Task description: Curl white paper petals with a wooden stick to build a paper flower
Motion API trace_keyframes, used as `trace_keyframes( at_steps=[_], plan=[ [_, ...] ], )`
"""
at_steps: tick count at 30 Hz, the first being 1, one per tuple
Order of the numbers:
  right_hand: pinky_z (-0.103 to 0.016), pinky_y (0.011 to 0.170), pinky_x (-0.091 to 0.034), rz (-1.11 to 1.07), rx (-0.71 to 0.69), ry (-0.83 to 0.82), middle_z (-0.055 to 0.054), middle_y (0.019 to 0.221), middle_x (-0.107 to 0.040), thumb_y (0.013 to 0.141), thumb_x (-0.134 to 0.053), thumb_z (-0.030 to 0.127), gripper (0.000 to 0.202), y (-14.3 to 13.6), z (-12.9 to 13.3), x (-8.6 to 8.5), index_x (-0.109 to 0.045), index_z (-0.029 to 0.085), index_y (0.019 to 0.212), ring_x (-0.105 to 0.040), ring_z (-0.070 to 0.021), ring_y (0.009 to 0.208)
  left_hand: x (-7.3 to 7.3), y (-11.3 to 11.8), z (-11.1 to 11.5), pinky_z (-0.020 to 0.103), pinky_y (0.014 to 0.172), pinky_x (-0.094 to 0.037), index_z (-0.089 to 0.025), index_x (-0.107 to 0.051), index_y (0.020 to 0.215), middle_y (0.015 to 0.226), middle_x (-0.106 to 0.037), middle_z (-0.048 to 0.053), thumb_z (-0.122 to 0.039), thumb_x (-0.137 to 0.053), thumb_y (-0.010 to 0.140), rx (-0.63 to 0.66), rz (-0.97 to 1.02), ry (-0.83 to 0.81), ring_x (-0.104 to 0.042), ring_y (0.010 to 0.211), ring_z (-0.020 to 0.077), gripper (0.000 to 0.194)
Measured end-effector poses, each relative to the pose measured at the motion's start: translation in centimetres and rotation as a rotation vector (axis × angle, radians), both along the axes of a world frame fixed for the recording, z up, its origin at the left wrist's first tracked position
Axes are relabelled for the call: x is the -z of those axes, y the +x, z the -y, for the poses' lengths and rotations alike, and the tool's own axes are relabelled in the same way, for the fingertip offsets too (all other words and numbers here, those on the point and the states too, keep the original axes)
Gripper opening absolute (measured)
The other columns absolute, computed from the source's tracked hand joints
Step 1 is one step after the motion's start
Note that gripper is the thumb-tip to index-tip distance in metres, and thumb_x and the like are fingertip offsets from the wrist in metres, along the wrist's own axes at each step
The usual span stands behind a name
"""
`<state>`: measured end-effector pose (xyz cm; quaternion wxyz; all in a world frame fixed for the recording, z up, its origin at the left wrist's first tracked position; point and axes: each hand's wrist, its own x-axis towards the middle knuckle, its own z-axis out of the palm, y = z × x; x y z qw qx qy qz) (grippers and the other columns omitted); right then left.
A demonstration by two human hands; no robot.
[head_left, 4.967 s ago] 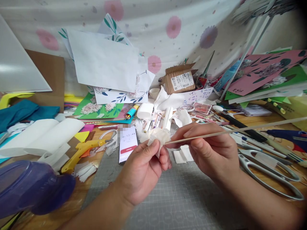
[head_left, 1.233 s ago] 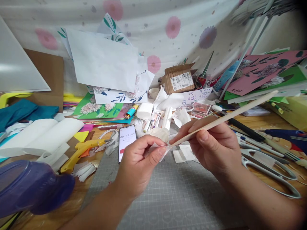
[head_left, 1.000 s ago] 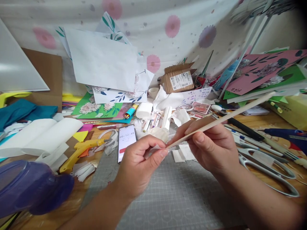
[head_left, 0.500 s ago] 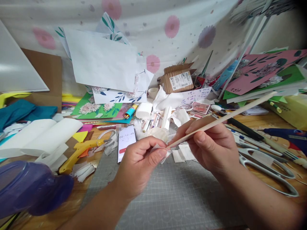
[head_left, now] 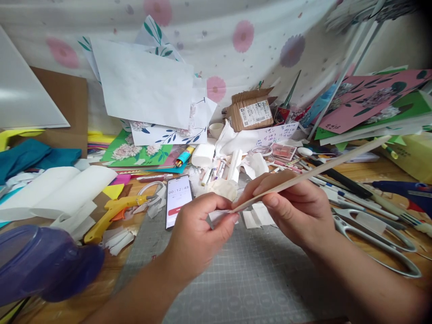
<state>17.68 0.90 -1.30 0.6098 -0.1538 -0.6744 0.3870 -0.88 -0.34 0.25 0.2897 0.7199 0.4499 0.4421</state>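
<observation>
Between the thumb and fingers of my left hand [head_left: 202, 225] is a small piece of white paper [head_left: 218, 217], partly hidden by the fingers. My right hand [head_left: 290, 207] grips a thin pale wooden stick [head_left: 320, 170], which slants up to the right. The stick's lower tip meets the paper at my left fingertips. Both hands are above a grey cutting mat [head_left: 236, 279]. Just beyond them lie folded white paper pieces [head_left: 258, 216] and a phone [head_left: 178, 200] with a timer on its screen.
At right lie large scissors [head_left: 381, 243], pens and a blue glue gun [head_left: 401, 191]. A yellow glue gun [head_left: 111, 216] and a purple container [head_left: 47, 265] stand at left. Behind are a cardboard box [head_left: 251, 110], a white sheet [head_left: 145, 83] and paper flower cards [head_left: 135, 150].
My right hand has shifted slightly left, and the stick's tip has moved a little left and down along the paper. The paper now lies flatter at my left fingertips.
</observation>
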Motion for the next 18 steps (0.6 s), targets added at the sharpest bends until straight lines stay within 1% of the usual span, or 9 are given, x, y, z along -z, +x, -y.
trace_keyframes(
  at_steps=[4, 6, 10, 13, 14, 16, 18],
  plan=[
    [-0.035, 0.068, -0.058, -0.056, 0.028, -0.015, -0.004, 0.086, -0.076, 0.095, -0.066, 0.025, 0.010, -0.12, -0.25, 0.19, -0.075, 0.024, 0.099, -0.072, -0.0191, 0.076, 0.14, -0.30, -0.14, 0.020, 0.048, -0.040, -0.021, -0.066, 0.072, 0.059, -0.061, -0.007, -0.022, -0.069, 0.076, 0.020, 0.072, -0.035, -0.047, 0.049, 0.0079, 0.005],
    [-0.035, 0.067, -0.058, -0.097, 0.029, -0.051, -0.004, 0.086, -0.075, 0.094, -0.067, 0.026, 0.009, -0.13, -0.31, 0.20, -0.075, 0.024, 0.099, -0.072, -0.0186, 0.074, 0.25, -0.52, -0.16, 0.019, 0.049, -0.040, -0.022, -0.066, 0.073, 0.061, -0.061, -0.007, -0.022, -0.069, 0.078, 0.057, 0.117, -0.036, -0.049, 0.052, 0.0080, 0.006],
    [-0.036, 0.067, -0.060, -0.149, -0.023, -0.110, -0.005, 0.085, -0.075, 0.095, -0.066, 0.024, 0.011, 0.02, -0.27, 0.02, -0.075, 0.021, 0.098, -0.073, -0.0197, 0.074, 0.62, -0.90, -0.30, 0.020, 0.058, -0.045, -0.022, -0.068, 0.077, 0.065, -0.061, -0.006, -0.022, -0.066, 0.085, 0.116, 0.170, -0.002, -0.054, 0.061, 0.0089, 0.009],
    [-0.036, 0.067, -0.059, -0.162, -0.047, -0.116, -0.005, 0.085, -0.076, 0.095, -0.065, 0.024, 0.011, 0.13, -0.21, -0.21, -0.075, 0.020, 0.097, -0.073, -0.0201, 0.073, 0.83, -0.98, -0.46, 0.022, 0.071, -0.049, -0.022, -0.069, 0.079, 0.078, -0.065, -0.003, -0.021, -0.066, 0.086, 0.145, 0.207, 0.068, -0.061, 0.076, 0.0112, 0.008],
    [-0.036, 0.068, -0.059, -0.167, -0.054, -0.112, -0.005, 0.086, -0.076, 0.095, -0.064, 0.024, 0.011, 0.14, -0.21, -0.29, -0.075, 0.021, 0.098, -0.073, -0.0201, 0.074, 0.85, -0.96, -0.48, 0.023, 0.073, -0.049, -0.022, -0.070, 0.080, 0.081, -0.067, -0.002, -0.021, -0.066, 0.087, 0.153, 0.223, 0.069, -0.062, 0.080, 0.0119, 0.008],
    [-0.037, 0.069, -0.059, -0.171, -0.068, -0.097, -0.005, 0.088, -0.078, 0.096, -0.064, 0.024, 0.012, 0.12, -0.29, -0.39, -0.075, 0.023, 0.100, -0.073, -0.0204, 0.075, 0.82, -0.87, -0.43, 0.023, 0.072, -0.050, -0.022, -0.071, 0.081, 0.081, -0.069, -0.002, -0.022, -0.066, 0.088, 0.179, 0.258, 0.014, -0.063, 0.078, 0.0117, 0.009],
    [-0.037, 0.070, -0.059, -0.174, -0.065, -0.078, -0.005, 0.091, -0.079, 0.096, -0.064, 0.024, 0.013, 0.08, -0.44, -0.41, -0.075, 0.024, 0.102, -0.073, -0.0209, 0.077, 0.75, -0.75, -0.28, 0.021, 0.066, -0.050, -0.022, -0.070, 0.080, 0.073, -0.069, -0.003, -0.022, -0.065, 0.090, 0.207, 0.296, -0.082, -0.062, 0.070, 0.0102, 0.011]
  ],
)
